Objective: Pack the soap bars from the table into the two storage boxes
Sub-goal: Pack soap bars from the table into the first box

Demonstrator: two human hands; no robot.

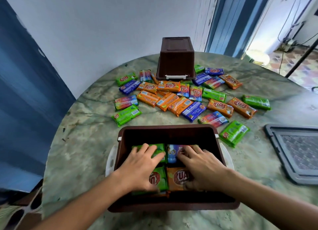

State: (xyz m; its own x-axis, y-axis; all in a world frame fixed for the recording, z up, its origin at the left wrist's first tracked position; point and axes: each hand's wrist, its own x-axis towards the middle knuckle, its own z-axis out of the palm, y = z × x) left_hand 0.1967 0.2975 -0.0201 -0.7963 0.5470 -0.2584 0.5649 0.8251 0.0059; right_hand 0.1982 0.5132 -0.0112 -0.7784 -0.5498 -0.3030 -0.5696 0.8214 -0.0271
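An open brown storage box (169, 129) stands near me on the round table, with several wrapped soap bars lying flat in it. My left hand (140, 166) rests with spread fingers on a green bar (159, 149) at the box's far left. My right hand (200, 164) lies the same way on a blue bar (173, 153) beside it. A green bar (160, 177) and an orange bar (179, 178) lie nearer me, partly under my hands. Many loose soap bars (179, 99) in green, orange, blue and striped wrappers are scattered across the table's middle. A second brown box (175, 58) stands upside down behind them.
A grey box lid (296, 152) lies at the table's right edge. The marbled green table (82, 143) is bare to the left of the near box. A white wall stands behind the table, and a doorway opens at the upper right.
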